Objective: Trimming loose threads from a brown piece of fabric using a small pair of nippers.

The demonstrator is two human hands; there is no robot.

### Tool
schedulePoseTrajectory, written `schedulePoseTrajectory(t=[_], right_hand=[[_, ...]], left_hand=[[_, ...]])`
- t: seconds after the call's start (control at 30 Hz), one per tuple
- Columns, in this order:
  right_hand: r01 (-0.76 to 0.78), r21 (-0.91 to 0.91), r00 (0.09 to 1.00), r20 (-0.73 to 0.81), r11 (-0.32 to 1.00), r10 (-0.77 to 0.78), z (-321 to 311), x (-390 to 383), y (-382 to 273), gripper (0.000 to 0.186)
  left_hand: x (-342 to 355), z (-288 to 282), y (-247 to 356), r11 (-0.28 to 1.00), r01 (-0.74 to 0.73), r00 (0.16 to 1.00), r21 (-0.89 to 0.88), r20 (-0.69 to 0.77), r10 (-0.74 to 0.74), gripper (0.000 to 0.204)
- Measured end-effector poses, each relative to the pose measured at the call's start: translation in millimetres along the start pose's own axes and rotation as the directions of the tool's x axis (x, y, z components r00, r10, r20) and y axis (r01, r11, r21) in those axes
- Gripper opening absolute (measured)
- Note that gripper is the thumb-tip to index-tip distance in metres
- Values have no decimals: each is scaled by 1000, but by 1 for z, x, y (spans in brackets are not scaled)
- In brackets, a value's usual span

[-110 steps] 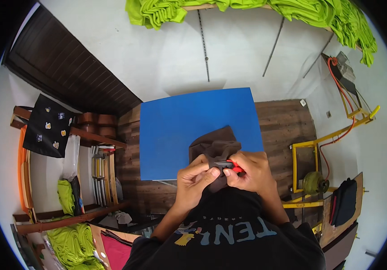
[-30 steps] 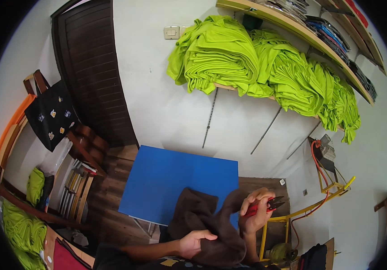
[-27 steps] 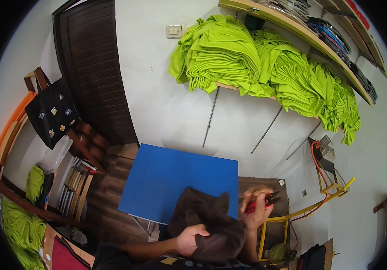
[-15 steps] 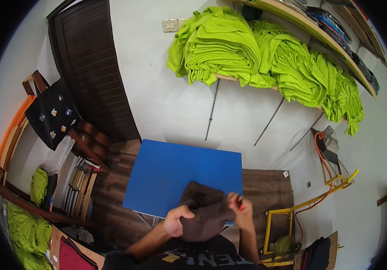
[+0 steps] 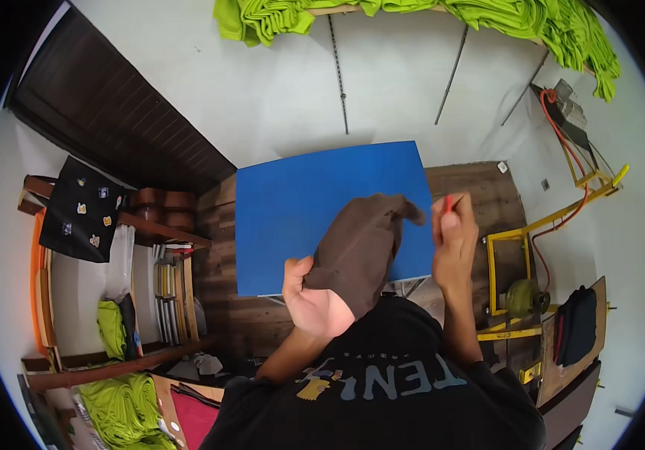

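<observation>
Shows a white wall (image 5: 270, 97) beyond the table (image 5: 285, 210), dark door (image 5: 112, 97) left of it. Has brown floorboards (image 5: 476, 199) beneath.

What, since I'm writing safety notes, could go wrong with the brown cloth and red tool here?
The red tool is mostly hidden in the right hand; any sharp edge might snag the brown cloth, whose loose end is close by.
The cloth covers the fingers of the left hand, so its unclear grip could slip.

Apparently a garment workshop — lime-green cloth (image 5: 506, 19) in piles, blue worktable (image 5: 285, 217), yellow metal frame (image 5: 491, 276), folded dark fabric (image 5: 577, 335)
</observation>
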State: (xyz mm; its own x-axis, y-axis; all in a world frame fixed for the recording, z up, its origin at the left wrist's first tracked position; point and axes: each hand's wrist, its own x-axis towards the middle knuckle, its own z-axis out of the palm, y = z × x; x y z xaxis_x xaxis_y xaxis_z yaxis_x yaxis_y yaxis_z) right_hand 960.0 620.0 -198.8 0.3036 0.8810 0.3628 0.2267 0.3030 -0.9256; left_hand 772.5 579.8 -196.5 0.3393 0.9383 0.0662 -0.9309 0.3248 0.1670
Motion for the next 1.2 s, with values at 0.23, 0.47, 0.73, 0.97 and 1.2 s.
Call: schedulePoseTrajectory(t=[0.23,0.47,0.73,0.97,1.2], right_hand=[[265,-23,861,456,964,-226,9,-39,-20,30],[339,-76,827,499,938,-258,18,-33,-8,33],[290,-50,837,498,956,-228,33,-33,-18,22],[274,-85,847,494,958,-198,56,-22,-9,22],[349,-130,852,456,928,-257,67,-7,-4,22]], left_hand=[[16,-16,-15,979,-108,975,171,208,71,73],[20,-30,-22,966,-212,966,151,180,184,62],[9,-51,-10,978,-188,955,95,251,159,65],[20,-64,7,957,-271,946,105,213,244,67],[35,-53,11,930,-274,961,245,29,275,53]])
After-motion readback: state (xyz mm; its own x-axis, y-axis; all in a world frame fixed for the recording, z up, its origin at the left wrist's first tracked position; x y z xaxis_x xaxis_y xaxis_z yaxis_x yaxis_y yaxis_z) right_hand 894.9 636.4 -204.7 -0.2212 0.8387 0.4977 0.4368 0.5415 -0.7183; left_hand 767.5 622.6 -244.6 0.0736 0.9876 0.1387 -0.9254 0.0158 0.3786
